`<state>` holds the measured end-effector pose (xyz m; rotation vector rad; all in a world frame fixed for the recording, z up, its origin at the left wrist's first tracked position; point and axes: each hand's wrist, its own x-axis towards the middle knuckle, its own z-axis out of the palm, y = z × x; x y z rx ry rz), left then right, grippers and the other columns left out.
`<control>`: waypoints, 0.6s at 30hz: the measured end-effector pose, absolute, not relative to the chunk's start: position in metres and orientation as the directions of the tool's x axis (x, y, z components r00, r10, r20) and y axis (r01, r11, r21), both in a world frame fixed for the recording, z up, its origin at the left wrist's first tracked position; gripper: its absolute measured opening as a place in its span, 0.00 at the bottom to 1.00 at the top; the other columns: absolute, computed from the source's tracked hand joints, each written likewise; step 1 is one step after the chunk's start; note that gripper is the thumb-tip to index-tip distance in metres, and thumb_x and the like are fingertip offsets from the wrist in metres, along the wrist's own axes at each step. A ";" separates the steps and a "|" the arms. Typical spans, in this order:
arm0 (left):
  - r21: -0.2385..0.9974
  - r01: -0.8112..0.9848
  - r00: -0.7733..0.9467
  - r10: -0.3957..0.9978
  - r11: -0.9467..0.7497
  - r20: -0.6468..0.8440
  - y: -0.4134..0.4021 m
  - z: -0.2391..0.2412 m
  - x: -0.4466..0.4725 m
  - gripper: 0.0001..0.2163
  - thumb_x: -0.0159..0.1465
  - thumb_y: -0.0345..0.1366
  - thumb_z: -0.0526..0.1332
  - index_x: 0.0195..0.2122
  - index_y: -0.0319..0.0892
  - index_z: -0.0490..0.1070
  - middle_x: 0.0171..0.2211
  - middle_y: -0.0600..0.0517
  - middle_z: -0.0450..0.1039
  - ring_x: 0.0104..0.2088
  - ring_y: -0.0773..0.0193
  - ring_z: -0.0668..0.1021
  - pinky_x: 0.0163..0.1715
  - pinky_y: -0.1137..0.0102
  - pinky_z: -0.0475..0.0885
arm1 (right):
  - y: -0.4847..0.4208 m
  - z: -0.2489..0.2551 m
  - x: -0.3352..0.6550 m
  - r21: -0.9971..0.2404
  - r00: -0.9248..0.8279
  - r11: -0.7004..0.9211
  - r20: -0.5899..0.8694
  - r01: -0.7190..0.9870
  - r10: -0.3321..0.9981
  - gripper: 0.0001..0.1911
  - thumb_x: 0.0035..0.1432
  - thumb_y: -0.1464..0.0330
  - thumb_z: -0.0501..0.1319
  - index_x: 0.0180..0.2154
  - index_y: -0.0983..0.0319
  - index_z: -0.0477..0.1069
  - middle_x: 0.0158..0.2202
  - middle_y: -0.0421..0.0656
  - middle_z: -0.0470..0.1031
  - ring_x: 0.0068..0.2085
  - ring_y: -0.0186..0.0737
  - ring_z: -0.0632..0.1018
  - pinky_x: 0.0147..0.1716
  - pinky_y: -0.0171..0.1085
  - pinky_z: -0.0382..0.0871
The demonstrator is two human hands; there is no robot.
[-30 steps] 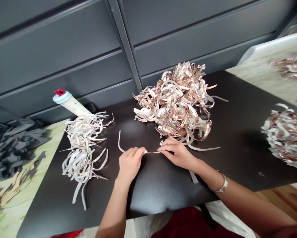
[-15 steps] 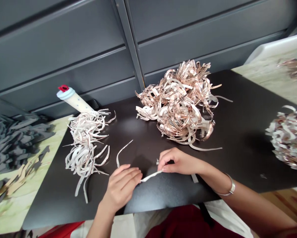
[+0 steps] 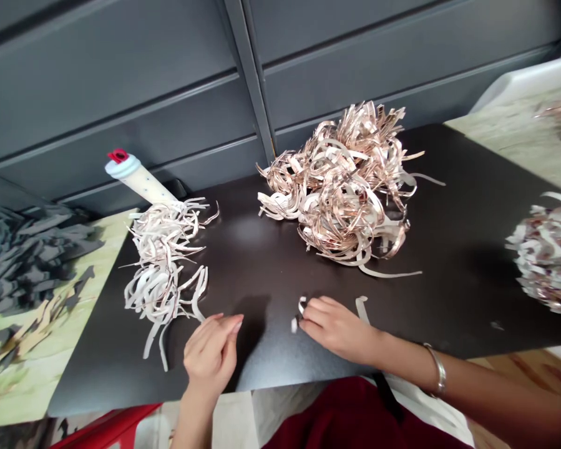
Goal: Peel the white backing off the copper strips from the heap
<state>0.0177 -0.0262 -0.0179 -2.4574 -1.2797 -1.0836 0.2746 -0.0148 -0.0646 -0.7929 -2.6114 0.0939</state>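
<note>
The right hand (image 3: 337, 330) is curled, its fingertips (image 3: 308, 315) and thumb closed in a pinch on a short curled strip (image 3: 301, 305) of pale, copper-faced material, which sits at the fingertips against the black tabletop (image 3: 448, 299). A small white scrap (image 3: 294, 325) lies just beside those fingertips; whether it joins the strip cannot be determined from this view. A longer pale strip (image 3: 362, 308) lies just beyond the hand. A silver bangle (image 3: 438, 371) is on the right wrist.

The left hand (image 3: 209, 355) is apart from the right, raised with its fingers loosely extended, and holds nothing visible. It is nearest a pile of pale paper strips (image 3: 161, 274), whose lower ends lie just beyond the fingertips.

A larger heap of copper-coloured curled strips (image 3: 341, 193) stands on the tabletop, further from both hands. A white dotted tube (image 3: 140, 185) with a pale blue cap and red tip lies tilted behind the pale pile. A mixed heap of strips (image 3: 549, 262) sits at the right edge.
</note>
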 end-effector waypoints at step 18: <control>-0.218 0.970 0.168 0.940 -0.105 0.297 0.058 -0.018 -0.112 0.15 0.64 0.32 0.49 0.45 0.37 0.74 0.37 0.41 0.75 0.39 0.52 0.75 0.46 0.56 0.66 | -0.043 -0.064 0.327 -0.606 -0.564 0.656 0.377 0.451 0.735 0.14 0.64 0.73 0.52 0.46 0.59 0.72 0.38 0.45 0.79 0.40 0.42 0.78 0.40 0.39 0.74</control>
